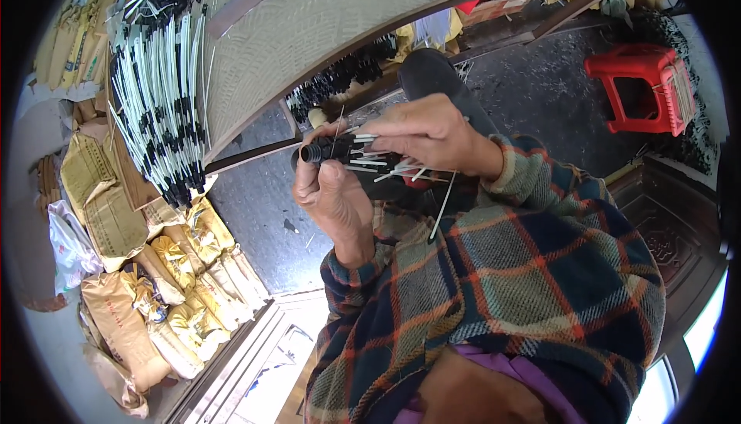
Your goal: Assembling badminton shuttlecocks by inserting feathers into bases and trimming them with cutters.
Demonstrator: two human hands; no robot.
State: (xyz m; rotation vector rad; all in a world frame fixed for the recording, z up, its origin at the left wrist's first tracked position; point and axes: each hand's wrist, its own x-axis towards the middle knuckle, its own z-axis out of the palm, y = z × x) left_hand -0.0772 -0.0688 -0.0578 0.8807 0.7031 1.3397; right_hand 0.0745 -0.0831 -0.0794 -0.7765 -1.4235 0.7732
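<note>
My left hand [333, 201] is closed around a black ribbed cylinder [312, 153], thumb and fingers on either side of it. Thin white sticks [369, 164] with black parts among them extend rightward from behind the cylinder, in a loose bunch. Just above that bunch, the fingers of my right hand [428, 132] pinch the end of a white stick [363, 137]. One long thin stick [442, 208] slants down across my plaid jacket. The palm of my right hand and the inner ends of the sticks are hidden.
A grey patterned table [332, 18] curves across the top. On its left end lies a big bundle of white sticks [158, 76] with black pieces. Brown paper packages [116, 316] and yellow bags [202, 312] are at lower left. A red stool [629, 65] stands at right.
</note>
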